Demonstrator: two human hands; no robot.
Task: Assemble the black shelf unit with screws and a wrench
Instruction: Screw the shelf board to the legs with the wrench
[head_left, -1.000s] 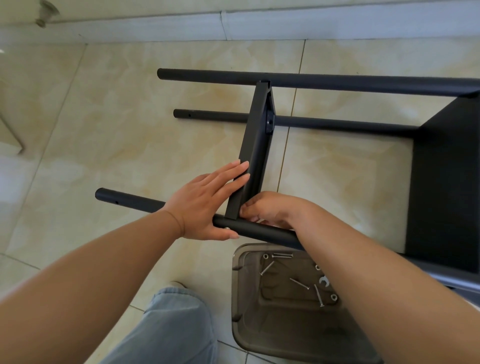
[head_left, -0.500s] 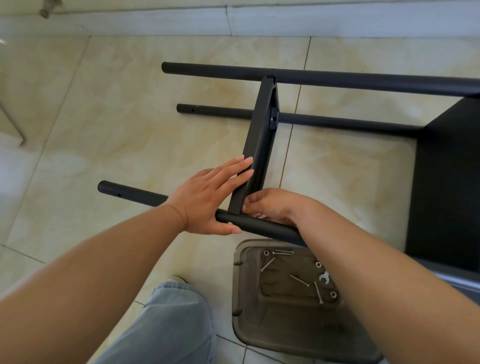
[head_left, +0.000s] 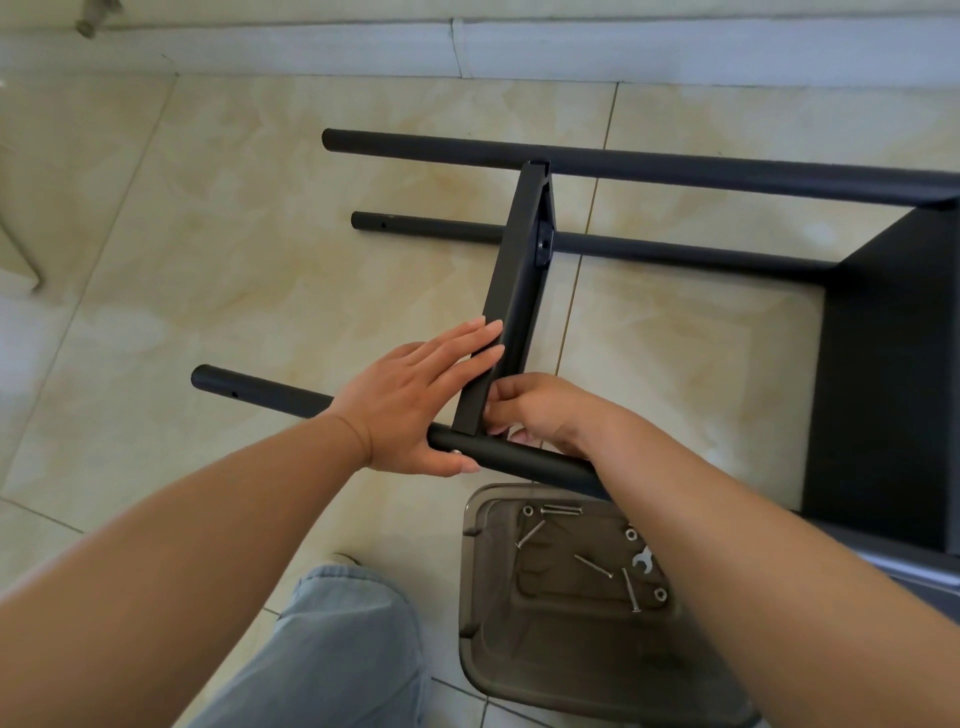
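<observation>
From the head camera, the left hand (head_left: 415, 400) lies flat with straight fingers against the near-left face of a black shelf panel (head_left: 511, 306), its thumb stretched under the nearest black tube (head_left: 291, 397); nothing is gripped, the palm only presses. The right hand (head_left: 540, 410) is curled on the other side of the panel, right where the panel meets that tube, fingertips pinching at the joint; whatever small part they may hold is hidden. Both forearms reach in from the bottom of the frame.

The black shelf unit (head_left: 883, 364) lies on its side on the beige tiled floor (head_left: 208, 260), three tubes running leftward from a fitted shelf at the right. The loose panel stands edge-on between the nearest tube and the farthest tube (head_left: 675, 169).

Just below the right forearm sits a translucent grey plastic tub (head_left: 478, 597). Inside it lie several long screws (head_left: 592, 566), a few washers (head_left: 528, 510) and a small silver wrench (head_left: 643, 561), partly covered by the arm. A knee in light blue jeans (head_left: 332, 654) shows at bottom centre.
</observation>
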